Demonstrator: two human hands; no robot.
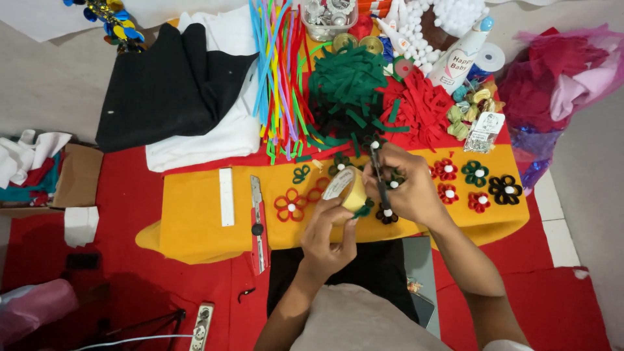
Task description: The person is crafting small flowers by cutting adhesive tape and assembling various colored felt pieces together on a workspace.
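Note:
My left hand grips a roll of yellowish tape over the yellow felt sheet. My right hand holds a dark pair of scissors upright, right beside the tape roll, with a small green felt flower with a white centre under its fingers. A dark flower with a white centre lies just below the right hand. A red felt flower outline and a green one lie to the left of the tape.
Finished felt flowers lie at the right of the yellow sheet. A red utility knife and white strip lie left. Green and red felt strips, coloured pipe cleaners, black cloth, a bottle sit behind.

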